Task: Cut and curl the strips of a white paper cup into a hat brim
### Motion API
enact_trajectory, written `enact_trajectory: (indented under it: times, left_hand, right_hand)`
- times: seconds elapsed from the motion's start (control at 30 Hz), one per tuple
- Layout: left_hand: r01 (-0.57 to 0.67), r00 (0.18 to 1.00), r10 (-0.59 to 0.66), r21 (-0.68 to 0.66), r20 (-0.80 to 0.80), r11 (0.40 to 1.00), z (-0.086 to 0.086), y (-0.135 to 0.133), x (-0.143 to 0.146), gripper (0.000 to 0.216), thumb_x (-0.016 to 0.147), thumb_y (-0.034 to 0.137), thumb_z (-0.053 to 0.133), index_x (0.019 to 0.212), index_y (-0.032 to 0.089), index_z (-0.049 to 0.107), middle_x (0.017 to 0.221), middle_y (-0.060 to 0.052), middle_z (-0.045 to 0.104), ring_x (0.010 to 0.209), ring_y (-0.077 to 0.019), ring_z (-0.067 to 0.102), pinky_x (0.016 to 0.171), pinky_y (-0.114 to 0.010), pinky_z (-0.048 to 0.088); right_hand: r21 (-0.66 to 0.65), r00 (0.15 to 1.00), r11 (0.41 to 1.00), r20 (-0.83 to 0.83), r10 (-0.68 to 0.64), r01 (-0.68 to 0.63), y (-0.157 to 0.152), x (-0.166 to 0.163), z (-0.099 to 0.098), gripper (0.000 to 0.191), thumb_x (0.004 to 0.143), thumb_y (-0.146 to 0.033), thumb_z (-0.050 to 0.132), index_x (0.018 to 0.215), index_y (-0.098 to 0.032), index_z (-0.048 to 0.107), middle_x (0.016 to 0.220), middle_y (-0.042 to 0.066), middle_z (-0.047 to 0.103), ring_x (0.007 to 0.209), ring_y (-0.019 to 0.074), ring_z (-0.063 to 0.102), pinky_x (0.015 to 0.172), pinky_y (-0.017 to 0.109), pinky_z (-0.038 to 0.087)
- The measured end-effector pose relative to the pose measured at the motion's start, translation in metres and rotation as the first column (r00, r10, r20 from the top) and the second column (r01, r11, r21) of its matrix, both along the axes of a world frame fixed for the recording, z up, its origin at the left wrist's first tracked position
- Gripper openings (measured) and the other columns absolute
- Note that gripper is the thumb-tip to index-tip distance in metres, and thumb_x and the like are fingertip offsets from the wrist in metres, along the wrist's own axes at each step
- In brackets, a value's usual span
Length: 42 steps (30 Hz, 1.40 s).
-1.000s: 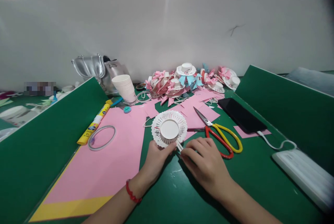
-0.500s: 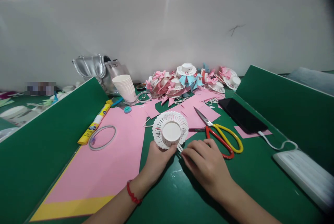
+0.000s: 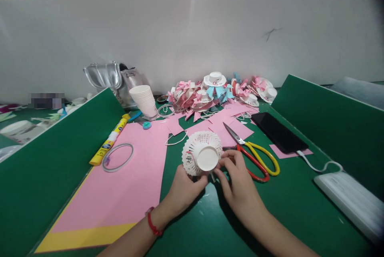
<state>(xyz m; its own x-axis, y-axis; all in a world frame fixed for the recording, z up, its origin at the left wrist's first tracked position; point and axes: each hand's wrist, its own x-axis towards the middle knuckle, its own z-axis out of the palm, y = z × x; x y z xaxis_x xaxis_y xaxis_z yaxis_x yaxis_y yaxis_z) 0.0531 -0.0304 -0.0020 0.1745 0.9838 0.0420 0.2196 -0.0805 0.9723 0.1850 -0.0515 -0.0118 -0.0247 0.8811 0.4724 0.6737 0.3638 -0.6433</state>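
A white paper cup cut into a fringed, flared hat shape (image 3: pixel 207 158) is tilted with its round base facing me. My left hand (image 3: pixel 187 189) grips its lower left rim between thumb and fingers. On its right side, the fingertips of my right hand (image 3: pixel 237 173) are closed on the cup's edge. A white cord (image 3: pixel 177 139) loops out on the table at the cup's left, and a short white end shows below it between my hands. Scissors (image 3: pixel 255 157) with one red and one yellow handle lie just past my right hand.
Pink paper sheets (image 3: pixel 135 185) cover the left side, with a yellow glue stick (image 3: pixel 109 141) and a tape ring (image 3: pixel 118 158). Stacked paper cups (image 3: pixel 144 101) and a pile of decorated cup hats (image 3: pixel 207 93) stand behind. A phone (image 3: pixel 279 133) and a white power bank (image 3: pixel 351 205) lie right.
The cut cup has moved right and slightly toward me, tipping to the right. My right hand has gone from the cord below it to the cup's right edge.
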Motion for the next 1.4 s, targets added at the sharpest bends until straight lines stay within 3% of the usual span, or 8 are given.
enact_trajectory:
  times: [0.13,0.27,0.37,0.57,0.77,1.4]
  left_hand:
    - [0.016,1.000,-0.016,-0.004,-0.012,1.000,0.002,0.000,0.000,0.021,0.065,0.012,0.056,0.083,0.011,0.066,0.084,-0.007,0.069,0.080,-0.0196,0.061,0.071,-0.025,0.049]
    - [0.000,1.000,-0.001,-0.030,-0.017,1.000,0.001,0.000,0.000,0.021,0.063,0.011,0.057,0.081,0.011,0.065,0.081,-0.007,0.070,0.078,-0.0200,0.062,0.068,-0.025,0.049]
    - [-0.058,0.998,0.058,-0.100,0.000,0.993,0.000,-0.001,-0.001,0.021,0.062,0.014,0.060,0.081,0.009,0.064,0.080,-0.008,0.071,0.076,-0.0210,0.063,0.067,-0.026,0.050]
    - [0.005,0.992,0.010,-0.114,0.128,0.993,0.000,0.000,-0.001,0.022,0.061,0.016,0.063,0.082,0.011,0.064,0.089,-0.009,0.070,0.083,-0.0229,0.063,0.073,-0.028,0.050]
    - [-0.021,0.987,0.044,-0.153,0.154,0.988,0.000,0.002,0.000,0.024,0.060,0.016,0.063,0.083,0.010,0.065,0.090,-0.009,0.070,0.086,-0.0231,0.063,0.075,-0.029,0.050]
    - [0.031,0.987,-0.013,-0.112,0.158,0.993,0.003,0.002,0.000,0.021,0.064,0.016,0.060,0.084,0.010,0.062,0.089,-0.008,0.069,0.086,-0.0223,0.062,0.077,-0.028,0.049]
  right_hand:
    - [-0.078,0.986,0.997,-0.167,0.011,-0.024,0.002,0.001,-0.003,0.011,0.078,-0.012,0.045,0.073,-0.018,0.052,0.091,0.009,0.051,0.085,0.0211,0.055,0.070,0.034,0.047]
    - [-0.223,0.927,0.966,-0.373,0.035,-0.126,0.003,0.003,0.000,0.007,0.076,-0.017,0.049,0.071,-0.019,0.053,0.070,0.004,0.059,0.068,0.0177,0.057,0.062,0.030,0.047]
    - [-0.335,0.856,0.930,-0.516,-0.045,-0.153,0.004,0.002,0.006,0.009,0.072,-0.023,0.055,0.065,-0.018,0.054,0.060,0.001,0.059,0.058,0.0155,0.057,0.055,0.026,0.046]
    - [-0.385,0.743,0.910,-0.652,-0.151,-0.153,0.003,-0.003,0.011,0.016,0.065,-0.029,0.063,0.060,-0.016,0.055,0.056,0.001,0.059,0.054,0.0146,0.056,0.051,0.025,0.046]
    - [-0.365,0.710,0.919,-0.686,-0.160,-0.145,0.000,-0.006,0.007,0.018,0.066,-0.032,0.065,0.062,-0.016,0.057,0.057,0.002,0.060,0.056,0.0154,0.057,0.052,0.026,0.047]
    - [-0.331,0.744,0.937,-0.653,-0.141,-0.113,-0.002,-0.009,0.004,0.010,0.069,-0.025,0.061,0.064,-0.018,0.056,0.061,0.001,0.060,0.061,0.0160,0.058,0.058,0.027,0.048]
